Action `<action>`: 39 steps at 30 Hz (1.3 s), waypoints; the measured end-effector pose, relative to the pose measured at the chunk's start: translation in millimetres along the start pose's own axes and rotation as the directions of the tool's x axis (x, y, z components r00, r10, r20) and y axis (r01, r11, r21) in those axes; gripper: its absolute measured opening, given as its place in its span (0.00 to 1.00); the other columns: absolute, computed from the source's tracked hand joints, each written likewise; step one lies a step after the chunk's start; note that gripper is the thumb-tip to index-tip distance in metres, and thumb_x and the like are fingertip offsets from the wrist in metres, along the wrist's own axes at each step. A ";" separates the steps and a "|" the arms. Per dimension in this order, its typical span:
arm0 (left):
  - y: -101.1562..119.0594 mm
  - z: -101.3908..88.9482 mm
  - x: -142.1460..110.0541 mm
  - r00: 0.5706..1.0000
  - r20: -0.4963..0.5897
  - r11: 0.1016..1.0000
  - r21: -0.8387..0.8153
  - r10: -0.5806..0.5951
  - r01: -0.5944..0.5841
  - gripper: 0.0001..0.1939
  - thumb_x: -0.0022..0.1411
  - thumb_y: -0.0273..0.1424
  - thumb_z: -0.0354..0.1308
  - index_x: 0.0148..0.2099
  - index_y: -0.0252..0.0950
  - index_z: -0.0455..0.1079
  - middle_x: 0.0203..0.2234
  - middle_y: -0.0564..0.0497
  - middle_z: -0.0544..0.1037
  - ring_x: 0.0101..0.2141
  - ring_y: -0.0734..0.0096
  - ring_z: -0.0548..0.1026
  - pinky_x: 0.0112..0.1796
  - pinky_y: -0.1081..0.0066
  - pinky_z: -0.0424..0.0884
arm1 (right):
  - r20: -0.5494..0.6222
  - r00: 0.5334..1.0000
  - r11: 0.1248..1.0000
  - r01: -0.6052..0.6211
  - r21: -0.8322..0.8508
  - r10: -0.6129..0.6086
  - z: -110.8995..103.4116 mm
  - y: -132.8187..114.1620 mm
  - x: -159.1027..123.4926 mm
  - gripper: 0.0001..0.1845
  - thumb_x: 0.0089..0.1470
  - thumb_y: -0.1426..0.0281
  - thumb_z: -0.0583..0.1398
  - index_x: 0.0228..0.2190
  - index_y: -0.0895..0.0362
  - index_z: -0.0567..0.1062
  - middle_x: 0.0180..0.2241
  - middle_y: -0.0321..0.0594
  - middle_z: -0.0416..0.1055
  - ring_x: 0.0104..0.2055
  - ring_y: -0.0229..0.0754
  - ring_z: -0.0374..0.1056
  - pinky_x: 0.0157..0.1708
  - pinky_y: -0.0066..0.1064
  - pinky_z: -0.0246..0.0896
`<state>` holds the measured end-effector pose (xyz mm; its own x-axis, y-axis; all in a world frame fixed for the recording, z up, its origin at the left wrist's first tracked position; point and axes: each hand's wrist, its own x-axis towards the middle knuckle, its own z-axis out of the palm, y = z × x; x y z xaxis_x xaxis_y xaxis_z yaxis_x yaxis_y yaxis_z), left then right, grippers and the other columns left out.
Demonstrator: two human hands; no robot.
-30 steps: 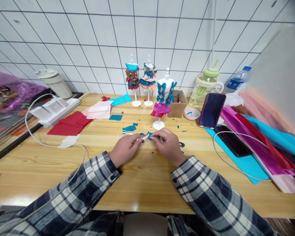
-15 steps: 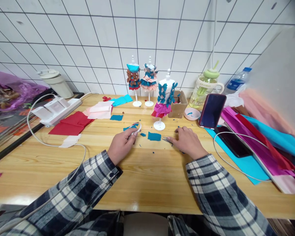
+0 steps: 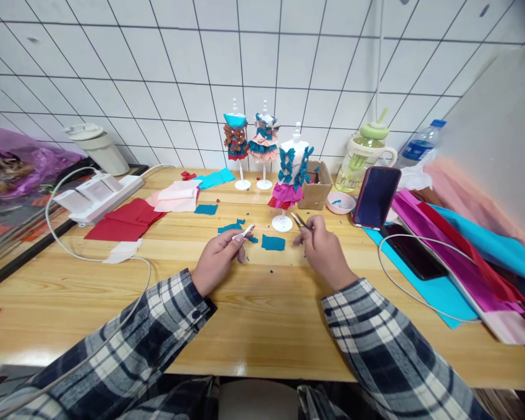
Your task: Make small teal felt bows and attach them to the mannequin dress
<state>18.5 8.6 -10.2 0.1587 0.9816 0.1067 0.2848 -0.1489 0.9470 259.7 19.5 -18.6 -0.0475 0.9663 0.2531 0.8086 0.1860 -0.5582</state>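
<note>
A thin white strip (image 3: 244,233) sticks out between the thumb and fingers of my left hand (image 3: 219,256); its exact kind is unclear. In my right hand (image 3: 328,251) is a small pair of scissors (image 3: 298,220), lifted off the table with the blades pointing up and left. Between the hands a teal crepe-paper rectangle (image 3: 273,242) lies flat. Teal scraps (image 3: 231,226) lie just beyond my left hand. Behind the rectangle stands a small white dress form (image 3: 296,149) wearing teal bows and a magenta and red ruffled skirt.
Two more dressed forms (image 3: 265,146) stand near the wall. Beside them are a cardboard box (image 3: 317,192), a pink bowl (image 3: 340,203) and a propped phone (image 3: 376,197). Coloured paper (image 3: 437,297) lies right; red paper (image 3: 122,219) and a power strip (image 3: 100,201) lie left.
My right hand has taken hold of the scissors from the table and raised them, blades now upward. The white strip in my left hand was looped and now shows as a shorter, straighter piece.
</note>
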 end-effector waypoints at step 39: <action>-1.9 10.4 -6.9 0.986 0.162 0.998 -0.052 0.029 -0.021 0.15 0.65 0.39 0.50 0.41 0.34 0.70 0.18 0.57 0.69 0.23 0.74 0.66 0.29 0.72 0.60 | 0.209 0.946 0.942 0.186 0.278 -0.249 34.5 -41.0 -26.2 0.13 0.65 0.61 0.43 0.37 0.54 0.62 0.27 0.35 0.66 0.30 0.40 0.63 0.30 0.29 0.52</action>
<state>26.7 0.9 -15.9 0.3177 0.9445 0.0836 0.2318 -0.1628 0.9590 207.5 -7.3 -29.6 -0.3688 0.9049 0.2127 0.5899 0.4046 -0.6988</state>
